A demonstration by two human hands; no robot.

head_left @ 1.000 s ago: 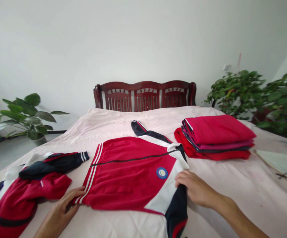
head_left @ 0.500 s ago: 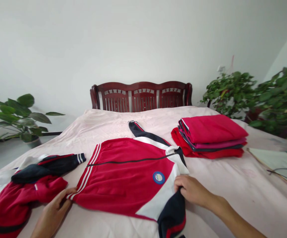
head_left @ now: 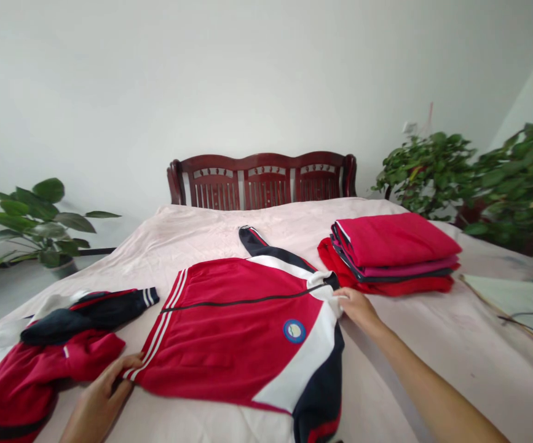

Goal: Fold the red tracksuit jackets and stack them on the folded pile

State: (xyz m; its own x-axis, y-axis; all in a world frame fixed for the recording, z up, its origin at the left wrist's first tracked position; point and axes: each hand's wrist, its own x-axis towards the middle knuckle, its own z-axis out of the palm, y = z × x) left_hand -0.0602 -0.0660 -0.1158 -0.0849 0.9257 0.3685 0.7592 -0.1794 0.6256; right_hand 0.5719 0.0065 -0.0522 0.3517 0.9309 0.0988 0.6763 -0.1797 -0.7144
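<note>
A red, white and navy zip jacket lies flat on the pink bedsheet in front of me, with a round blue badge on its chest. My left hand pinches the striped hem corner at the jacket's near left. My right hand reaches further out and grips the white collar at the jacket's right end. One navy sleeve points away toward the headboard; the other hangs toward the near edge.
A crumpled red and navy garment lies at the left. A stack of folded red clothes sits at the right. Behind are a dark wooden headboard and potted plants. A flat pale-green board lies far right.
My right hand has moved from the jacket's shoulder by the near sleeve up to the collar. My left hand stays at the hem corner.
</note>
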